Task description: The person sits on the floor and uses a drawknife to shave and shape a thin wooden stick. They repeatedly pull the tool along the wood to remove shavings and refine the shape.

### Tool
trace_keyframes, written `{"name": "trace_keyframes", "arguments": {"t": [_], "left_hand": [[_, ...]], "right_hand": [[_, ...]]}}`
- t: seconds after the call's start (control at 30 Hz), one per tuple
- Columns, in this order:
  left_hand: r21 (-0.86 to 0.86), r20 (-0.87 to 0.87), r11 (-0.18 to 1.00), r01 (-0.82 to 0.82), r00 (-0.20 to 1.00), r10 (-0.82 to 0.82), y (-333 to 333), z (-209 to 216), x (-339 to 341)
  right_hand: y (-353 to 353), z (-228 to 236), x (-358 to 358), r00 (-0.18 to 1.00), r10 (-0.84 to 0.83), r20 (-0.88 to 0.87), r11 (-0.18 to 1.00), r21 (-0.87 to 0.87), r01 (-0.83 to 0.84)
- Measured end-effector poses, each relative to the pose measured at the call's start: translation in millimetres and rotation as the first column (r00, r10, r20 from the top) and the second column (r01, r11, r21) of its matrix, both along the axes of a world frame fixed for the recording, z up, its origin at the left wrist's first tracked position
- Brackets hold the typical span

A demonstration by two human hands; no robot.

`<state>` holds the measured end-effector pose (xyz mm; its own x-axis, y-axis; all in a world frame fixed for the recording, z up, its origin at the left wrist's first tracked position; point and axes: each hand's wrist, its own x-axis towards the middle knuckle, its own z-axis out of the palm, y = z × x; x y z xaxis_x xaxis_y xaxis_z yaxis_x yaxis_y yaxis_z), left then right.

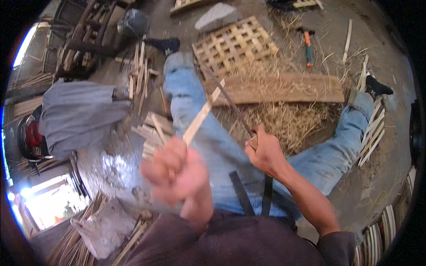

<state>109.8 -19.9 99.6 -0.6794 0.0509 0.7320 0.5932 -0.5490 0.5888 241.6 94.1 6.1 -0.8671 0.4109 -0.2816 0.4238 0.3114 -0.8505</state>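
While the left hand [175,170] grips a pale wood strip [202,116] angled upward, the right hand [265,155] clenches a long knife [230,103] beside it, seemingly for shaving.

Pale, flat bamboo strip [203,114], tilted up and away above the jeans-clad left thigh [199,128], lower end hidden in a fist. Long dark blade [228,102], probably a knife, crossing just right of the strip, wooden handle gripped.
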Motion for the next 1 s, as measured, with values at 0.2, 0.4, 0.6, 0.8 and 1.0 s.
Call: {"name": "trace_keyframes", "arguments": {"t": [0.2,0.4,0.6,0.8,1.0], "left_hand": [[0.038,0.076,0.997,-0.06,0.995,0.057,3,1,4],[0.118,0.17,0.989,-0.083,0.983,0.063,3,11,-1],[0.219,0.326,0.969,-0.11,0.945,0.033,2,26,7],[0.268,0.345,0.961,-0.07,0.938,-0.028,0,23,3],[0.122,0.401,0.977,-0.175,0.909,0.113,2,-3,-2]], "right_hand": [[-36,58,6,0.983,0.162,-0.086,0.984,-0.062,-0.167],[-43,35,-8,0.989,0.147,0.011,0.986,0.078,-0.148],[-27,19,-24,0.988,0.08,-0.136,0.968,0.246,-0.044],[-31,19,-16,0.982,0.171,-0.076,0.973,0.172,-0.156],[-32,13,-12,0.991,0.134,0.014,0.985,0.108,-0.135]]}}
